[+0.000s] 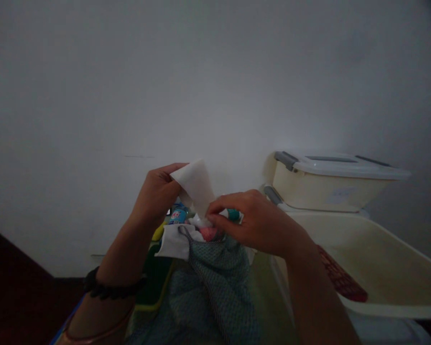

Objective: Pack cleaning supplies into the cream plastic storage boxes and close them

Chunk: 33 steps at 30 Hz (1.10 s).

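A white sheet of tissue or paper [196,184] stretches between my two hands, tilted in front of the wall. My left hand [157,194] grips its upper left corner between thumb and fingers. Lower down, my right hand [253,218] pinches its bottom end with thumb and forefinger. Beneath the hands lie a blue labelled bottle [178,215], another white sheet [175,241] and a pink item [209,233] I cannot name. A blue-green checked cloth [221,268] drapes down in front of them.
To the right, a lidded storage box [335,187] with grey latches stands behind a cream basin [391,261]. A dark red patterned item [341,275] lies in the basin. A green board with a yellow edge [156,278] is beside the cloth. The pale wall [215,81] rises close behind.
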Available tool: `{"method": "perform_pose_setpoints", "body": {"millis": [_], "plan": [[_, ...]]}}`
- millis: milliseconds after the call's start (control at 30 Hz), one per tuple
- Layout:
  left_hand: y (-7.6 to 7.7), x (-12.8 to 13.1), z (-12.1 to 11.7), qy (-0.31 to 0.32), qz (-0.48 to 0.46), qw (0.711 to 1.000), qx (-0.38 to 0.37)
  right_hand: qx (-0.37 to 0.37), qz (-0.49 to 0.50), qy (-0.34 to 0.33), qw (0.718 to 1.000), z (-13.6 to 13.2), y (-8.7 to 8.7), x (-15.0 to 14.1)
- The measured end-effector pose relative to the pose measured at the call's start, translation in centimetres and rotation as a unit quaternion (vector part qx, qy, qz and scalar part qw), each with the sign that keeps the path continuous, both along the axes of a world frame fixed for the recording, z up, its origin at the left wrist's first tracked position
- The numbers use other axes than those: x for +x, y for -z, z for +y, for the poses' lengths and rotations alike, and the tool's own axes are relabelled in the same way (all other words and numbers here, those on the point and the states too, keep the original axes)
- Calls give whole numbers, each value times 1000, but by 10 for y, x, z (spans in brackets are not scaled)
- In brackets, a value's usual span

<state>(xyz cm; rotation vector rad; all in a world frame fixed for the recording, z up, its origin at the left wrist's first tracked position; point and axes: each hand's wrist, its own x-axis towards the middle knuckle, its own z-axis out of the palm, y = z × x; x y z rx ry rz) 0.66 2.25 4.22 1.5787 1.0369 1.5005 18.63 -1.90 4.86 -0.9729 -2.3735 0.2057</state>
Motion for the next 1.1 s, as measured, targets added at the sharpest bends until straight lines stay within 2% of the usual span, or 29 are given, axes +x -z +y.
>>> {"method": "perform_pose_setpoints", "body": {"millis": [167,400,733,900,1100], "plan": [[-3,0,-3,-1,-1,1000,13,63,113,70,989,-1,-2,-1],[-4,4,-5,3,28,1000,5,18,186,118,975,6,4,-5],[-7,5,-11,44,37,998,30,-34,283,67,956,7,2,-5],[-9,5,-12,33,32,998,42,-59,295,65,952,9,3,-4],[-7,7,-12,51,12,998,37,-85,374,10,924,11,3,-5]]}}
